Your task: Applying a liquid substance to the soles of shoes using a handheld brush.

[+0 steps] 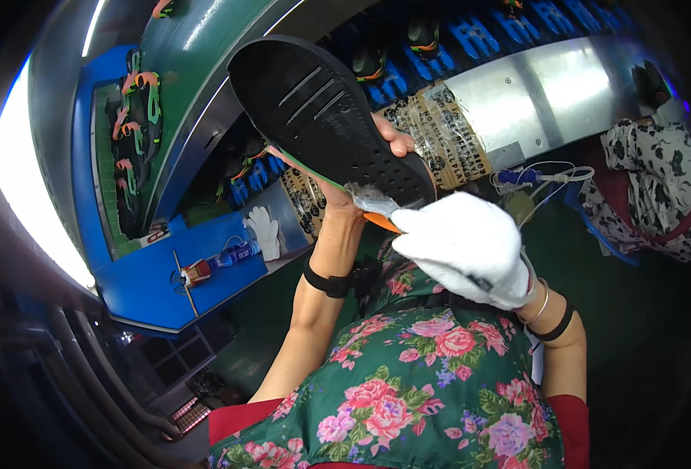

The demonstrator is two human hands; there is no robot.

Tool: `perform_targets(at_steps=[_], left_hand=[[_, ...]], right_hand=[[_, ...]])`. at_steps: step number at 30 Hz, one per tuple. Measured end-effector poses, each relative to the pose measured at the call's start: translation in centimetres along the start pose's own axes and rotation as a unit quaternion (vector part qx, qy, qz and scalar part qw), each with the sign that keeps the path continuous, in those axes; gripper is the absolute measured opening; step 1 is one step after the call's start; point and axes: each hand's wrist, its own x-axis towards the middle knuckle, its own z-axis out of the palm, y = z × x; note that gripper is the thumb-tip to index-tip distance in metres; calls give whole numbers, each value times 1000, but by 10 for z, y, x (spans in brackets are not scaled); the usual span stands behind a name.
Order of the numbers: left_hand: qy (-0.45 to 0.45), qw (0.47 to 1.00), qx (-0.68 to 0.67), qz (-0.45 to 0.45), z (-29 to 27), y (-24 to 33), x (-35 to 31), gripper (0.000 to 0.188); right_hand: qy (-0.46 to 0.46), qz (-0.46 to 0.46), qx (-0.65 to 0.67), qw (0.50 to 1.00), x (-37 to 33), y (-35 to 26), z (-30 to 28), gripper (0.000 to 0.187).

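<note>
A black shoe sole (314, 109), long and tilted, is held up in front of me. It has slots toward its wide end, small round holes toward the other end and some green along one edge. My bare left hand (336, 191) grips it from behind, its fingers showing past the right edge. My right hand (467, 246), in a white glove, is closed round the orange handle of a brush (374, 200). The bristles lie against the sole near its left edge, by the holed part. The wide end of the sole points up and away.
At left, a blue bench (158, 285) bears a white glove (263, 232), a blue-labelled bottle (236, 253) and a small red container (197, 273). Black-and-orange shoe uppers (130, 148) lie on a green conveyor. Behind are blue racks (478, 39), a metal ledge (549, 86) and patterned cloth (650, 180).
</note>
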Motion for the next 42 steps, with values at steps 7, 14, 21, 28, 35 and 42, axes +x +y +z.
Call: perform_targets(at_steps=[7,14,21,28,35,42], left_hand=[[-25,999,-13,17,7,5,15,63],[-41,998,35,43,5,7,20,59],[-55,996,62,33,5,12,26,53],[-66,994,64,53,3,6,28,48],[-89,991,95,45,6,6,32,43],[-68,995,74,8,3,1,29,52]], right_hand=[[13,7,-37,999,-1,3,-7,28],[34,62,53,996,-3,10,-15,32],[37,95,103,989,-2,7,-16,31],[19,78,42,996,-5,3,-20,26],[21,28,-28,999,-13,3,-18,23],[18,8,-35,999,-27,2,-14,37]])
